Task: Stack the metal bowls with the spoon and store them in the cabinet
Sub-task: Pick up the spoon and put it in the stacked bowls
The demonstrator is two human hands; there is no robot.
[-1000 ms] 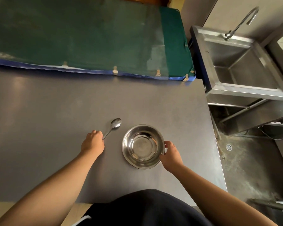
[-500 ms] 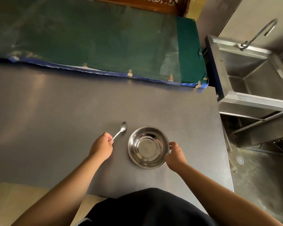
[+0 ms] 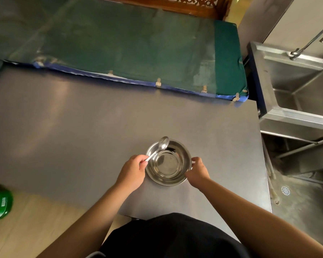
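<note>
I see the shiny metal bowl [image 3: 168, 163] on the grey table [image 3: 82, 127]. Left hand [image 3: 131, 172] pinches the spoon [image 3: 159, 147] over its rim; right hand [image 3: 197, 172] grips the right edge. Steel sink [image 3: 295, 86] stands beside.

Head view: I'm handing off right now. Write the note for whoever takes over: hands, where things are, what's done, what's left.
Left hand: pinching the handle of the spoon, its scoop end hanging over the far-left rim of the bowls.
Right hand: gripping the right rim of the metal bowls.
Bowls: upright on the grey table, near its front right. There seem to be two nested, judging by a second rim showing at the front.
Done: bowls apparently stacked, spoon picked up.
Left: drop the spoon into the bowls, then carry the stack to the cabinet, which is not in view.
</note>
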